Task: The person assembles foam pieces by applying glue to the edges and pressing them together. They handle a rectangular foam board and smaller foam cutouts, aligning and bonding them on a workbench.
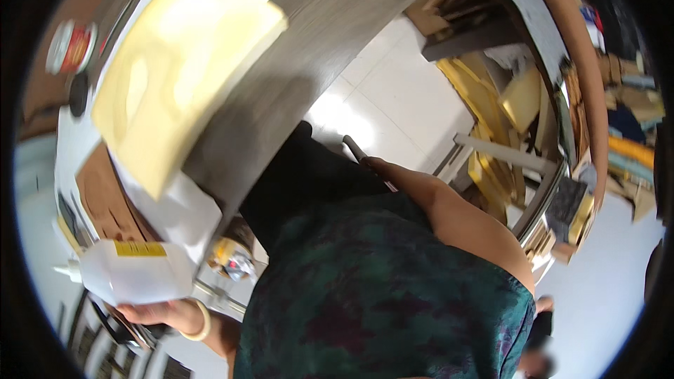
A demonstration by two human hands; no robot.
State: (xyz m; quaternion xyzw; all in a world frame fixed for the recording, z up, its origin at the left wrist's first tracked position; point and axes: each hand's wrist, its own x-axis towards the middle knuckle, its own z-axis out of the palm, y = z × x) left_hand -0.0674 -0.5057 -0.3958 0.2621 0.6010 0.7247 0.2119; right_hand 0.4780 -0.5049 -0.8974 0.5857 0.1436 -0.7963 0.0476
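Note:
My left hand (156, 314), with a pale bangle at its wrist, holds a translucent white plastic bottle (137, 277) from beneath. The bottle lies tilted on its side, its narrow white nozzle pointing left, and carries a yellow label. By the table's edge, low beside my dark clothing, my right hand (379, 166) is closed round a slim grey stick-like thing (353, 147); its kind is not clear. A thick pale-yellow foam block (203, 49) rests on the table, brightly lit. White paper (179, 214) and a brown cut sheet (109, 196) lie near the bottle.
The grey wood-grain table (337, 14) runs diagonally across the view. A jar with a red label (72, 47) stands at the far left. On the right, a rack (505, 153) holds yellow foam scraps (484, 98). Another person (539, 333) is at the lower right.

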